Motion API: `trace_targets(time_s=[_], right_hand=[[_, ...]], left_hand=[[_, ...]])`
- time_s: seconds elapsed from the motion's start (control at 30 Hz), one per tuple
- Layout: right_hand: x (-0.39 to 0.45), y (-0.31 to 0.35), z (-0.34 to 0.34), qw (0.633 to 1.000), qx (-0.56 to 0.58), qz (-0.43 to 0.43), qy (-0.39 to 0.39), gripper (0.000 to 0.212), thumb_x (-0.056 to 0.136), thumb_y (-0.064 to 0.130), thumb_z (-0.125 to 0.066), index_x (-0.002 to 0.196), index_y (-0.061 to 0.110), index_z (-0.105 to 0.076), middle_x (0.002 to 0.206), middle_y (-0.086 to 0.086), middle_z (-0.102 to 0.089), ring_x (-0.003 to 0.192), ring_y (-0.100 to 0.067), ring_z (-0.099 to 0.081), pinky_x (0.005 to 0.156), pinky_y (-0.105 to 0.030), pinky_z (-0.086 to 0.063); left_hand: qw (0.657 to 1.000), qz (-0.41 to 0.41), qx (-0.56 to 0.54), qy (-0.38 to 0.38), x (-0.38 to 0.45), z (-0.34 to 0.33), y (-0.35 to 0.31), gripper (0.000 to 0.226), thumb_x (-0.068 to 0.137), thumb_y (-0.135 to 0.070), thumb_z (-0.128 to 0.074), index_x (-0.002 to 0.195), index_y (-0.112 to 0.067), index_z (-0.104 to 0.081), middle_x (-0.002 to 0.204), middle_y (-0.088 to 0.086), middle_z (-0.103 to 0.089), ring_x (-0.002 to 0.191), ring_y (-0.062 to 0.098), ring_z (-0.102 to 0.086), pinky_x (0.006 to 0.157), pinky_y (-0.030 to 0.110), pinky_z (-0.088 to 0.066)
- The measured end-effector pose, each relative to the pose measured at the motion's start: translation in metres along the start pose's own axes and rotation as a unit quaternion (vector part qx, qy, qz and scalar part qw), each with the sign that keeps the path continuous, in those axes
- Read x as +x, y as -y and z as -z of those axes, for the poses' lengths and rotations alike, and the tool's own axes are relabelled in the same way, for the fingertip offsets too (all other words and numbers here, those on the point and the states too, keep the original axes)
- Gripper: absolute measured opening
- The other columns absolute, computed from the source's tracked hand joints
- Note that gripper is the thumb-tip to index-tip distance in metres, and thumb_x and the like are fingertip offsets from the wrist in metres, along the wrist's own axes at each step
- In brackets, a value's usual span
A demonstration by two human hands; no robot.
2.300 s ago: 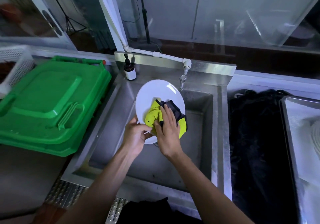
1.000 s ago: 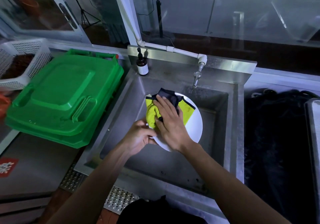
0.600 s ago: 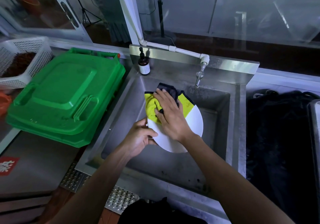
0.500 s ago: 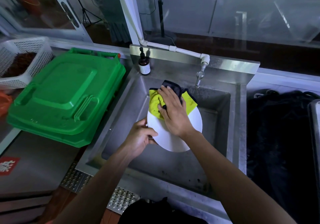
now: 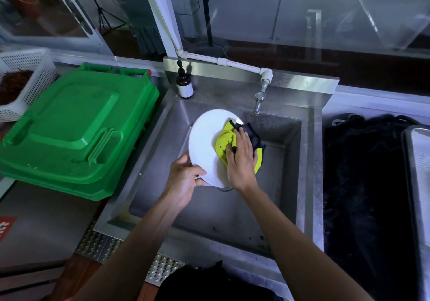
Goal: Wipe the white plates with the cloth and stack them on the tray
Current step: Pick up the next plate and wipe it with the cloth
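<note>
Nearest you, your left hand (image 5: pixel 183 179) grips the plate (image 5: pixel 204 142) by its near rim, thumb on the face and fingers curled behind, over the sink (image 5: pixel 232 219). The plate is tilted up, its face towards you, and its lower edge stands above the sink drain, which it partly hides. Whether it touches the sink floor cannot be told.

Just right of that hand, your right hand (image 5: pixel 240 159) presses the cloth (image 5: pixel 224 141) flat against the right half of the plate, fingers bent over the bunched fabric and holding it. The cloth is yellow with a dark trim that hangs past the plate's right edge. The plate's left half is bare.

Judgement: wiping is the step in hand, and it is not finished. To do it well, keep the left grip firm at the rim, since a wet plate held by one edge can slip into the sink. Work the cloth across the bare left half and round the rim, then turn the plate for its back. Keep the loose trim gathered under your palm.

At the sink's far rim stand a brown bottle (image 5: pixel 184 84) and the tap (image 5: pixel 259 102). A green bin (image 5: pixel 76 124) lies left of the sink. A metal tray (image 5: pixel 418 161) shows right of the sink at the frame's edge.
</note>
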State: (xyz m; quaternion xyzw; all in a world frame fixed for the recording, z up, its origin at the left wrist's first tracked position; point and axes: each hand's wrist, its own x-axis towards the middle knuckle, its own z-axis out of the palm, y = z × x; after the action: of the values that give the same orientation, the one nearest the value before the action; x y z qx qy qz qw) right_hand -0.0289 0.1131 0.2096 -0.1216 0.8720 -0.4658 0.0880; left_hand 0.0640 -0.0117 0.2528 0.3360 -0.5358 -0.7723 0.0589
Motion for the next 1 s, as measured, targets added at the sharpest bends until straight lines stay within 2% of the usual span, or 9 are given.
trace_targets(time_s=[0.13,0.23,0.37,0.53,0.63,0.77,0.83,0.9,1.0], right_hand=[[-0.019,0.007,-0.011,0.998,0.056,-0.017,0.013,0.052,0.107,0.029,-0.039,0.157,0.032,-0.026,0.167,0.016,-0.012,0.152,0.000,-0.003,0.123,-0.044,0.004],[-0.031,0.013,-0.019,0.996,0.090,-0.002,0.031,0.053,0.107,0.032,-0.040,0.158,0.034,-0.025,0.167,0.018,-0.011,0.151,0.005,0.000,0.123,-0.043,0.003],[-0.039,0.009,-0.019,0.996,0.087,0.001,0.026,0.053,0.107,0.033,-0.040,0.158,0.033,-0.025,0.167,0.018,-0.011,0.151,0.005,-0.001,0.124,-0.045,0.000],[-0.044,0.005,-0.015,0.999,0.012,-0.033,-0.004,0.056,0.108,0.035,-0.037,0.160,0.029,-0.017,0.168,0.017,-0.001,0.152,0.000,0.011,0.123,-0.045,0.003],[-0.042,0.002,-0.008,0.997,0.031,-0.064,-0.020,0.058,0.108,0.035,-0.037,0.161,0.026,-0.015,0.169,0.012,0.004,0.154,-0.007,0.011,0.124,-0.045,-0.005],[-0.034,0.000,0.002,0.988,0.125,-0.087,-0.036,0.063,0.106,0.027,-0.047,0.161,0.017,-0.017,0.170,0.002,-0.001,0.155,-0.014,0.001,0.126,-0.035,-0.006],[-0.028,0.001,0.008,0.981,0.167,-0.088,-0.045,0.060,0.104,0.022,-0.052,0.157,0.014,-0.025,0.166,-0.003,-0.019,0.152,-0.019,-0.016,0.125,-0.038,-0.017],[-0.024,-0.001,0.014,0.974,0.198,-0.080,-0.072,0.046,0.100,0.018,-0.057,0.143,0.017,-0.041,0.142,-0.001,-0.047,0.131,-0.019,-0.044,0.114,-0.043,-0.036],[-0.018,-0.003,0.022,0.970,0.206,-0.092,-0.085,0.044,0.096,0.021,-0.062,0.138,0.021,-0.047,0.129,0.002,-0.055,0.117,-0.013,-0.052,0.106,-0.037,-0.043]], left_hand=[[1.000,0.004,-0.020,0.001,0.002,-0.010,-0.001,0.050,0.056,0.011,-0.059,0.102,-0.005,-0.071,0.098,0.023,-0.071,0.084,0.040,-0.068,0.077,0.053,-0.059],[1.000,-0.001,-0.015,0.007,0.003,-0.013,-0.003,0.055,0.059,0.013,-0.058,0.111,0.000,-0.068,0.100,0.025,-0.068,0.087,0.038,-0.064,0.067,0.039,-0.057],[1.000,-0.001,-0.022,-0.002,0.004,-0.014,-0.006,0.064,0.055,0.011,-0.059,0.117,0.001,-0.066,0.103,0.025,-0.069,0.089,0.037,-0.065,0.066,0.036,-0.057],[0.998,-0.006,-0.050,-0.040,0.004,-0.020,-0.002,0.061,0.052,0.011,-0.055,0.111,-0.001,-0.068,0.104,0.025,-0.070,0.092,0.042,-0.066,0.086,0.055,-0.054],[0.996,-0.014,-0.070,-0.045,0.003,-0.020,-0.001,0.054,0.057,0.015,-0.053,0.107,-0.001,-0.068,0.107,0.021,-0.072,0.099,0.043,-0.069,0.085,0.058,-0.058],[0.998,-0.008,-0.054,-0.041,0.004,-0.018,-0.004,0.055,0.054,0.009,-0.054,0.108,0.002,-0.066,0.103,0.020,-0.070,0.096,0.039,-0.067,0.088,0.061,-0.056],[0.998,-0.006,-0.044,-0.036,0.004,-0.016,-0.006,0.055,0.053,0.008,-0.055,0.108,0.003,-0.065,0.104,0.022,-0.069,0.097,0.040,-0.067,0.091,0.065,-0.053],[0.999,-0.005,-0.035,-0.029,0.005,-0.014,-0.008,0.054,0.054,0.008,-0.056,0.107,0.002,-0.066,0.105,0.022,-0.069,0.100,0.042,-0.065,0.092,0.069,-0.050],[1.000,-0.001,-0.020,-0.010,0.006,-0.008,-0.014,0.051,0.055,0.009,-0.057,0.105,0.002,-0.065,0.103,0.020,-0.067,0.097,0.040,-0.064,0.091,0.067,-0.050]])
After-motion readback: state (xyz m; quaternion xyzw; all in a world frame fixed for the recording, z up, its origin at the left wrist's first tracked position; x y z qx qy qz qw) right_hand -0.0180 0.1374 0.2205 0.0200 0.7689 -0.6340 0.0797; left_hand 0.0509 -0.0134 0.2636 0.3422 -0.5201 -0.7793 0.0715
